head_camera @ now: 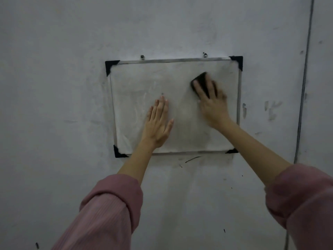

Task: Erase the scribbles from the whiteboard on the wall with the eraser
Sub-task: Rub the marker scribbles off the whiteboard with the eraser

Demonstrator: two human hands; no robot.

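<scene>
Right hand [212, 103] presses eraser [201, 82] at whiteboard [137, 83] 2 o'clock, fingers gripping it; left hand [158, 121] flat, bracing centre; risk: a hard stroke may unhook the board

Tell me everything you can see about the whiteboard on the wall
The whiteboard is a small rectangle with a thin silvery metal-looking frame and black corner caps, hung slightly tilted from two fixings in the grey wall. Its white surface is smeared grey with only faint marks left. The left hand lies flat on its lower middle, and the right hand presses a black eraser against its upper right.
</scene>
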